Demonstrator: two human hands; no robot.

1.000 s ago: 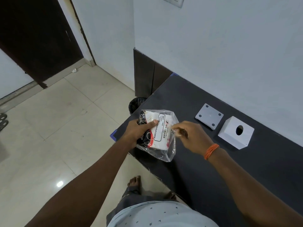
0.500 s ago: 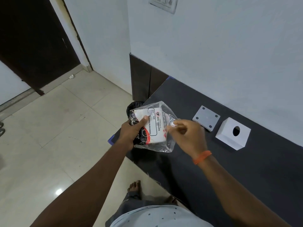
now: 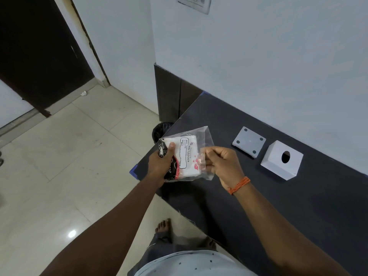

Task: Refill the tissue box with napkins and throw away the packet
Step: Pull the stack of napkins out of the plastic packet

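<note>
A clear plastic napkin packet (image 3: 189,154) with a white stack and a printed label inside is held above the left end of the dark table (image 3: 298,206). My left hand (image 3: 162,161) grips its left side, thumb on top. My right hand (image 3: 221,164) pinches the packet's loose plastic edge at its right side. The white tissue box cover (image 3: 281,159), with a round hole in its top, stands on the table to the right. Its flat grey base plate (image 3: 249,142) lies beside it, closer to the packet.
A black-lined waste bin (image 3: 160,131) stands on the floor just past the table's left end, below the packet. A white wall runs behind the table. Pale floor tiles and a dark door lie to the left. My bare feet are by the table's near edge.
Both hands have lifted the packet slightly and turned it more upright. My right hand has shifted its pinch along the plastic edge. The camera view has tilted up a little.
</note>
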